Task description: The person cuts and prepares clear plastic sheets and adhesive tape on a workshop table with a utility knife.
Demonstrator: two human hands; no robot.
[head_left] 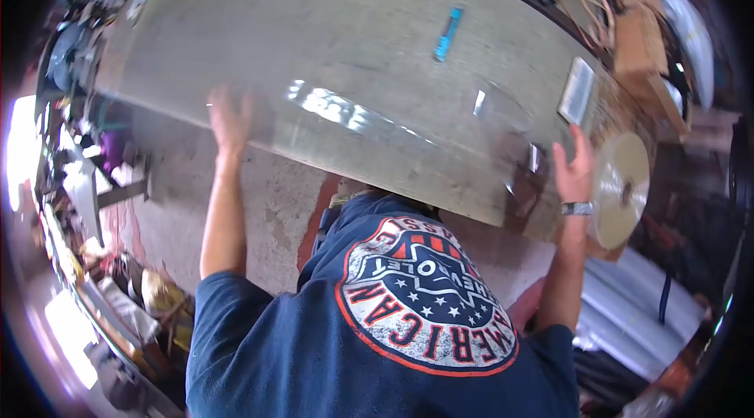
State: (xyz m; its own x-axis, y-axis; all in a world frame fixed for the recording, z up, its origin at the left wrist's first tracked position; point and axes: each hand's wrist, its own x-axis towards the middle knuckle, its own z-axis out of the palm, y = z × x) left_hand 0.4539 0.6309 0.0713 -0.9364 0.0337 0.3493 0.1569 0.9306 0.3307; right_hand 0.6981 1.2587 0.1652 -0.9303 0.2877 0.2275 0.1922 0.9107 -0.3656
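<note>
left hand (230, 116) spread flat on the clear sheet (330, 104) at 9 o'clock, right hand (575, 167) open against its 3 o'clock edge, sheet over the table (550, 49). i see no wrap grip: could slip, crack.

daylight blows out the left edge. glare streaks the glass sheet (330, 108). fisheye bends the dark, blurred corners.

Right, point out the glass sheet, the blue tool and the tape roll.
glass sheet (330, 104): head view, glare near its lower edge.
blue tool (448, 33): head view, middle of its body.
tape roll (619, 167): head view, its flat face.
</note>
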